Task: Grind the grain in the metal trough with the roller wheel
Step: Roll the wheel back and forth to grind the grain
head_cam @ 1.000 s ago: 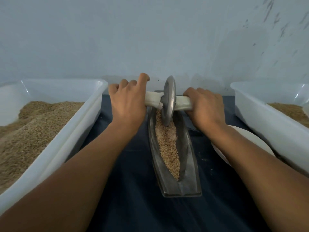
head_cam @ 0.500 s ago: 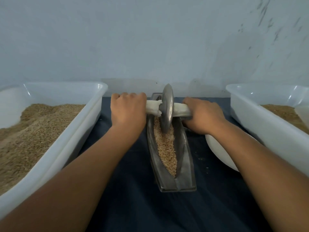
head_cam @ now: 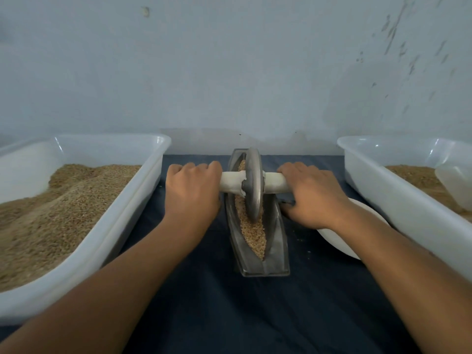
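A boat-shaped metal trough (head_cam: 277, 254) lies lengthwise on the dark cloth at centre, holding pale grain (head_cam: 252, 231). A metal roller wheel (head_cam: 253, 185) stands upright in the grain around the trough's middle, on a white cross handle (head_cam: 231, 182). My left hand (head_cam: 191, 192) grips the handle's left end. My right hand (head_cam: 314, 194) grips the right end, its thumb down by the trough's side. Both handle ends are hidden inside my fists.
A large white tub (head_cam: 120, 221) heaped with grain stands at the left. A second white tub (head_cam: 398, 200) with grain and a white scoop (head_cam: 454, 185) stands at the right. A white plate (head_cam: 339, 238) lies under my right wrist. A pale wall rises just behind.
The wheel has rolled toward me along the trough, from the far end to about the middle. My left fingers, raised a second ago, are wrapped round the handle.
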`<action>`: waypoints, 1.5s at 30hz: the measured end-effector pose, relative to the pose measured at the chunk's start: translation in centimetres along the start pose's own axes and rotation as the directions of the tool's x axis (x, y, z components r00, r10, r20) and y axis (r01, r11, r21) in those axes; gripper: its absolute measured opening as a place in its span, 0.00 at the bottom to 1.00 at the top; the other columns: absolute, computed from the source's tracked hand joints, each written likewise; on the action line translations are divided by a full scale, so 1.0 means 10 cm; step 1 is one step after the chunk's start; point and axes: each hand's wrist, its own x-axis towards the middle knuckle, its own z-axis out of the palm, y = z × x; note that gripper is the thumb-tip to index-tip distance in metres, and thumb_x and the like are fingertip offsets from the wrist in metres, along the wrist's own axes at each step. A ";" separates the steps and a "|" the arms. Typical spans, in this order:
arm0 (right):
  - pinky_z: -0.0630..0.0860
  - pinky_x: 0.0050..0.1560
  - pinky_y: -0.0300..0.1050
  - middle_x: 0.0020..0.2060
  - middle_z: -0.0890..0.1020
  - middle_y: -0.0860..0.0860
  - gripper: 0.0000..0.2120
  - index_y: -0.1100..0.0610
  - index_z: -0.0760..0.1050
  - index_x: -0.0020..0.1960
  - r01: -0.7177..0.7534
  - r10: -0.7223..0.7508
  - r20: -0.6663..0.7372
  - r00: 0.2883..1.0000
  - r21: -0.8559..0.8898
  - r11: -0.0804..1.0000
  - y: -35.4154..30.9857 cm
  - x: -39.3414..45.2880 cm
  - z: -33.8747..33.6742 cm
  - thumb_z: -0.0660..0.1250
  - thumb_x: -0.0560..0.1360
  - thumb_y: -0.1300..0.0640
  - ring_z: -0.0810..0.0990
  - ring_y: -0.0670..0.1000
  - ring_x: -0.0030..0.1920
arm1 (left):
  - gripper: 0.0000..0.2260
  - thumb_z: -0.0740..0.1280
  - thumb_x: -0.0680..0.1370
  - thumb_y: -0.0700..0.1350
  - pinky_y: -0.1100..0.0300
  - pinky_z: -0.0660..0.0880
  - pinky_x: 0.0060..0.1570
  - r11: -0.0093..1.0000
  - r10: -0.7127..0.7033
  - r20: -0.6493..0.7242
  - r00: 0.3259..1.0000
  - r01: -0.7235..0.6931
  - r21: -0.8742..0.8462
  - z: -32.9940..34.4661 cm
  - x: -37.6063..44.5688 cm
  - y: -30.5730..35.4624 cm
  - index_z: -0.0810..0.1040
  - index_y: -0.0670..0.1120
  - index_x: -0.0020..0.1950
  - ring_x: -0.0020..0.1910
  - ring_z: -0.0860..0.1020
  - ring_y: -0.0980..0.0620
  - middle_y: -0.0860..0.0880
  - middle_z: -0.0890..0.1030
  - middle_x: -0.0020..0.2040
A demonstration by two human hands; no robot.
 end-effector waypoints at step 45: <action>0.65 0.69 0.53 0.61 0.79 0.49 0.19 0.50 0.71 0.67 0.029 -0.038 -0.160 0.986 -0.057 0.998 -0.26 -0.02 0.01 0.68 0.76 0.55 0.75 0.54 0.63 | 0.20 0.68 0.74 0.47 0.49 0.70 0.55 0.985 0.045 0.048 0.998 -0.036 -0.169 0.04 -0.02 -0.05 0.68 0.51 0.65 0.54 0.76 0.44 0.47 0.78 0.56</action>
